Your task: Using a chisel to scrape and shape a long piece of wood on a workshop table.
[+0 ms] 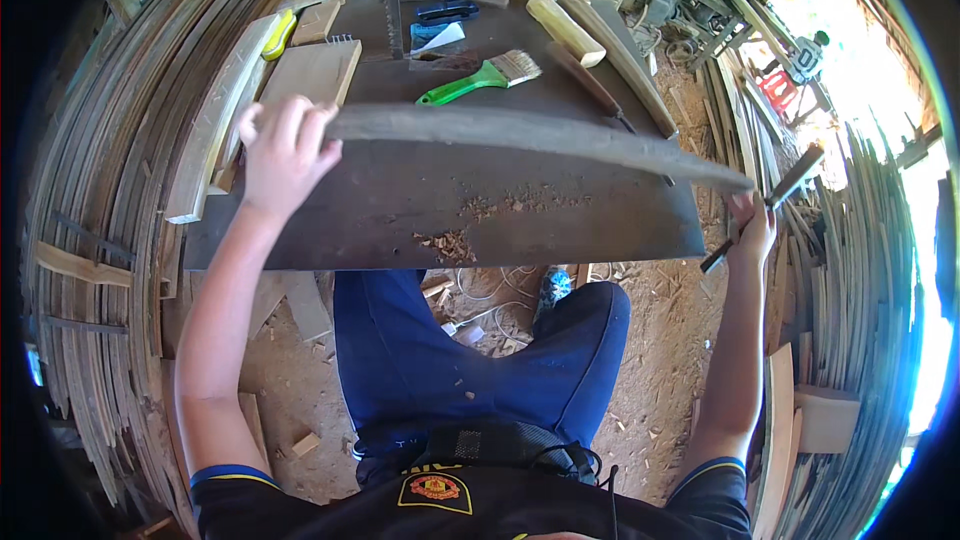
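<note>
A long, slightly bowed wooden strip [520, 128] spans the space above the dark metal worktable [350, 205], a little smeared by motion. Its left end is gripped by my left hand [288, 155], fingers curled over the wood. My right hand [752, 228] is closed at the strip's far right end. A dark bar-like tool with a stick handle [797, 176] passes through the same hand; its exact kind is unclear. Beyond the strip lies a green-handled paintbrush [480, 80]. Wood shavings [447, 244] are scattered near the table's front edge.
Left on the table are wooden boards [312, 70] and a yellow tool [280, 35]. A saw blade [390, 0] stands at the back. Wooden blocks [566, 30] and a wood-handled tool [583, 78] lie right. Stacked strips [850, 270] flank both sides.
</note>
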`<state>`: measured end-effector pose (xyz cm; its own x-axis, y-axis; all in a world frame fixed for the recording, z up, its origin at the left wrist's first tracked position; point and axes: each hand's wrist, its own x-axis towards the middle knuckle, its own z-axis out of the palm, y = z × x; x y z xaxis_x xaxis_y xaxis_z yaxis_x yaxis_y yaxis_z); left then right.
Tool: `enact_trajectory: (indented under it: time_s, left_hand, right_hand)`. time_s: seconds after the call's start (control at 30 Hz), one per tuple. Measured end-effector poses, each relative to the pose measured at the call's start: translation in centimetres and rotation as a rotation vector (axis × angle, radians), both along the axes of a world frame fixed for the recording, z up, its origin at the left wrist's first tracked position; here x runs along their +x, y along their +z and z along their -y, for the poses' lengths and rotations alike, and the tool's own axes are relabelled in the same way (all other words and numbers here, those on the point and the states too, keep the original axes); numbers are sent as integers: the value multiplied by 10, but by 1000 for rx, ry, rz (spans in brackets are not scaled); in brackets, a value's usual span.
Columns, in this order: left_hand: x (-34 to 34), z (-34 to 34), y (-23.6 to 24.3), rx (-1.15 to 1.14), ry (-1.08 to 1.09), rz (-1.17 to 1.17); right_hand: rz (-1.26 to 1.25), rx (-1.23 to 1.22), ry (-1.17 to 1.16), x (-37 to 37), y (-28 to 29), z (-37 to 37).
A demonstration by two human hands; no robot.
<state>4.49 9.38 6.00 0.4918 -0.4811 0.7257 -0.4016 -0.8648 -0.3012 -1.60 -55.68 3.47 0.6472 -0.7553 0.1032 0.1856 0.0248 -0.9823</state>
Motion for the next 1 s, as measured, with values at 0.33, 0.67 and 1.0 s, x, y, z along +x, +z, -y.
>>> enact_trajectory:
  time_s: [0.33,0.67,1.0]
  left_hand:
    - [67,3,27,-72,385,-58]
    - [63,87,-4,-274,39,-364]
    - [65,91,-27,-172,93,-417]
  right_hand:
    - [-209,-487,209,158,69,-68]
    - [-451,-1274,510,136,48,-140]
    - [-173,-1314,541,200,60,-191]
